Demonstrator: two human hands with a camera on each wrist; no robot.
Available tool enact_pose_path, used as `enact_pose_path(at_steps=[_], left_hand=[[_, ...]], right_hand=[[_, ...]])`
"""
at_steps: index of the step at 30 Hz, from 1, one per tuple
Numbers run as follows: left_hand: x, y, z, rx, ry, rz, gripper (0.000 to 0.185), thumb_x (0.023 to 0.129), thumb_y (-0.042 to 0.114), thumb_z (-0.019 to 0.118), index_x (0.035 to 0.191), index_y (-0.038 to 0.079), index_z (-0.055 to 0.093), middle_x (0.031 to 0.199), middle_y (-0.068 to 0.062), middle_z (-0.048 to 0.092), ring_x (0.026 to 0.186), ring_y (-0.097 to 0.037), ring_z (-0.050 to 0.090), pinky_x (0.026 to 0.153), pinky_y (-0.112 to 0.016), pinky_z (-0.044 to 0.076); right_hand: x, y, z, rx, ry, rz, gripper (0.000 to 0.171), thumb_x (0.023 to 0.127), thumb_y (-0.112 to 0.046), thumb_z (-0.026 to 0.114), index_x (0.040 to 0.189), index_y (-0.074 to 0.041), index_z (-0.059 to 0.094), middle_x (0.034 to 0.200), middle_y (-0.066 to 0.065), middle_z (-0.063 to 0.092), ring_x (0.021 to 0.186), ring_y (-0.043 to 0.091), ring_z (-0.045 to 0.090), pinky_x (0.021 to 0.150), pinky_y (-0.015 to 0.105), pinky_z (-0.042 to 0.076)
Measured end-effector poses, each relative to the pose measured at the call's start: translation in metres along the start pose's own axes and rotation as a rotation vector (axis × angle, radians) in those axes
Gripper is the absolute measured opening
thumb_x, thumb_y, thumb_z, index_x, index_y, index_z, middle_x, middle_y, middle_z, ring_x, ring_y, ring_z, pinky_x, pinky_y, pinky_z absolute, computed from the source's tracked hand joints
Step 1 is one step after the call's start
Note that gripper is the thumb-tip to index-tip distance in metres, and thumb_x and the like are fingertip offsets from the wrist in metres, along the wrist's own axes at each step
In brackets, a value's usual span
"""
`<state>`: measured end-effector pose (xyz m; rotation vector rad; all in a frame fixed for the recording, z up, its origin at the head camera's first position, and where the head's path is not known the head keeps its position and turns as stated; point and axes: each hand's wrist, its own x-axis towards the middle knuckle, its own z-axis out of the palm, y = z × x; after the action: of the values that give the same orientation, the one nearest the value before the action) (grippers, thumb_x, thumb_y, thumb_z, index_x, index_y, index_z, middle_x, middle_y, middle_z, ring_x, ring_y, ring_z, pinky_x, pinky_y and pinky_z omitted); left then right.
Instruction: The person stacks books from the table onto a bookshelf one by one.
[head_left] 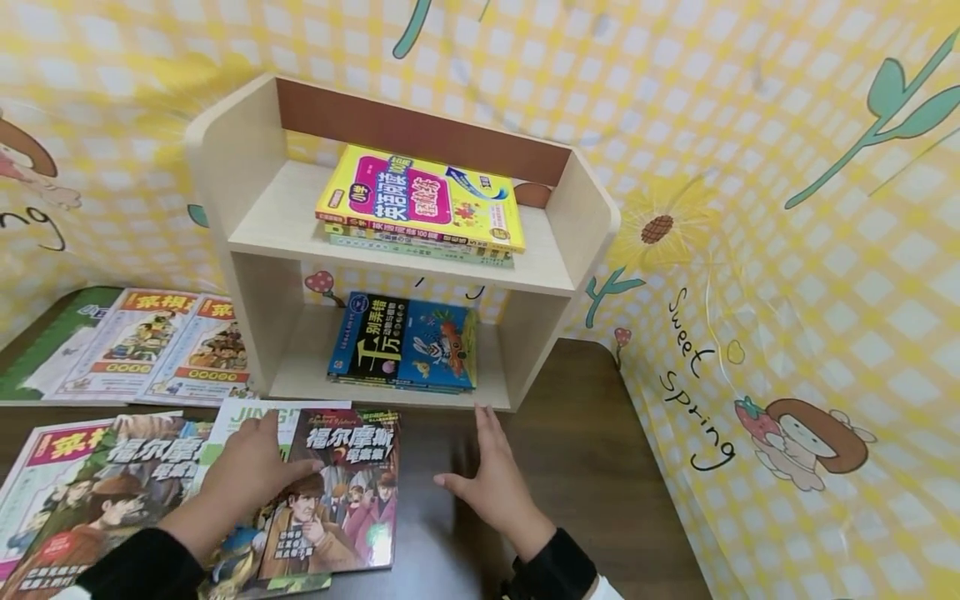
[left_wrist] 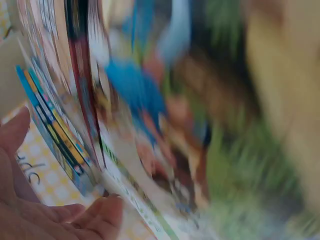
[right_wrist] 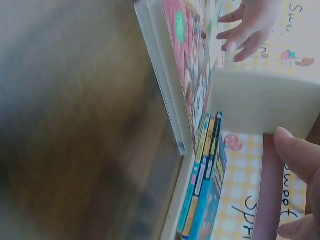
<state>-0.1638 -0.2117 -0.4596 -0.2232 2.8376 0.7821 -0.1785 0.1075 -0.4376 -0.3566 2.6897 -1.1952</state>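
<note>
My left hand (head_left: 251, 465) hovers over or touches the loose books on the table, its fingers extended and thumb spread; contact cannot be told. Beneath and beside it lies a detective comic book (head_left: 341, 500), overlapping a green-and-white book (head_left: 240, 417). Another comic book (head_left: 142, 492) is at its left. To the right of these, my right hand (head_left: 498, 479) is held above the bare tabletop with straight fingers and the thumb apart, holding nothing. In the right wrist view, the left hand (right_wrist: 252, 27) shows beyond the comic book's edge, fingers spread.
A two-tier wooden shelf (head_left: 405, 267) stands behind the hands. Yellow-covered books (head_left: 420, 200) lie stacked on its upper tier, blue-covered books (head_left: 405, 342) on the lower. More magazines (head_left: 150, 342) lie left of the shelf. Checked cloth (head_left: 750, 250) hangs around the dark table (head_left: 600, 467).
</note>
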Motion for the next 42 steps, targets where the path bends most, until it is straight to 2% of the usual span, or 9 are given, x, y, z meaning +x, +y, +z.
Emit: enact_pose_path(at_steps=[3,7,15,22,27,30,33,37,42], left_hand=[[-0.01,0.003,0.008,0.032,-0.037,-0.033,0.122,0.068,0.073,0.069,0.133,-0.023,0.031,0.119,-0.047,0.04,0.101,-0.057,0.049,0.067,-0.057,0.051],[-0.019,0.009,0.018,0.057,-0.05,-0.07,0.127,0.06,0.085,0.062,0.121,-0.024,0.04,0.109,-0.042,0.046,0.094,-0.052,0.052,0.064,-0.055,0.05],[-0.027,0.018,0.033,0.039,-0.022,-0.13,0.128,0.057,0.086,0.064,0.122,-0.022,0.04,0.11,-0.042,0.041,0.096,-0.055,0.048,0.064,-0.059,0.047],[-0.031,0.026,0.043,0.065,0.016,-0.182,0.123,0.058,0.071,0.078,0.126,-0.022,0.035,0.106,-0.041,0.039,0.09,-0.053,0.051,0.067,-0.057,0.05],[-0.032,0.029,0.049,0.039,0.045,-0.184,0.116,0.061,0.061,0.082,0.126,-0.021,0.031,0.104,-0.041,0.039,0.08,-0.049,0.054,0.06,-0.05,0.051],[-0.032,0.031,0.05,0.02,0.04,-0.191,0.115,0.063,0.057,0.083,0.127,-0.02,0.028,0.106,-0.041,0.039,0.075,-0.046,0.056,0.055,-0.047,0.05],[-0.033,0.034,0.049,-0.037,0.029,-0.199,0.109,0.067,0.049,0.083,0.128,-0.02,0.025,0.108,-0.041,0.041,0.076,-0.044,0.058,0.054,-0.047,0.049],[-0.036,0.036,0.047,-0.141,0.028,-0.201,0.099,0.071,0.037,0.081,0.128,-0.021,0.024,0.112,-0.043,0.042,0.086,-0.048,0.058,0.061,-0.05,0.05],[-0.036,0.031,0.047,-0.219,0.061,-0.139,0.082,0.077,0.022,0.073,0.128,-0.023,0.027,0.112,-0.044,0.045,0.093,-0.049,0.056,0.066,-0.051,0.05]], right_hand=[[-0.009,0.0,0.006,0.008,-0.013,0.029,0.102,0.079,-0.033,0.081,0.156,-0.014,0.016,0.161,0.015,0.008,0.144,0.039,0.018,0.107,0.059,0.032],[-0.017,-0.003,0.016,0.001,-0.008,0.041,0.101,0.077,-0.029,0.083,0.154,-0.011,0.02,0.16,0.019,0.012,0.142,0.041,0.022,0.106,0.059,0.033],[-0.027,-0.011,0.037,-0.123,0.057,0.059,0.102,0.07,-0.028,0.088,0.151,-0.008,0.03,0.153,0.022,0.027,0.135,0.043,0.033,0.1,0.056,0.042],[-0.031,-0.014,0.046,-0.162,0.06,0.081,0.101,0.068,-0.027,0.089,0.15,-0.008,0.033,0.152,0.021,0.027,0.136,0.043,0.031,0.096,0.055,0.045],[-0.031,-0.014,0.051,-0.171,0.069,0.087,0.101,0.067,-0.027,0.09,0.149,-0.008,0.034,0.152,0.023,0.028,0.135,0.043,0.032,0.097,0.056,0.044],[-0.03,-0.012,0.053,-0.172,0.076,0.099,0.1,0.067,-0.027,0.09,0.149,-0.007,0.035,0.151,0.023,0.029,0.135,0.043,0.032,0.098,0.056,0.044],[-0.03,-0.012,0.055,-0.153,0.075,0.118,0.101,0.067,-0.026,0.09,0.149,-0.006,0.035,0.151,0.023,0.029,0.135,0.044,0.032,0.097,0.057,0.044],[-0.03,-0.01,0.058,-0.103,0.063,0.145,0.104,0.068,-0.026,0.089,0.151,-0.006,0.03,0.15,0.025,0.029,0.133,0.046,0.034,0.096,0.057,0.045],[-0.029,-0.008,0.063,-0.034,0.064,0.162,0.107,0.069,-0.025,0.088,0.153,-0.006,0.023,0.149,0.027,0.028,0.129,0.047,0.04,0.095,0.056,0.046]])
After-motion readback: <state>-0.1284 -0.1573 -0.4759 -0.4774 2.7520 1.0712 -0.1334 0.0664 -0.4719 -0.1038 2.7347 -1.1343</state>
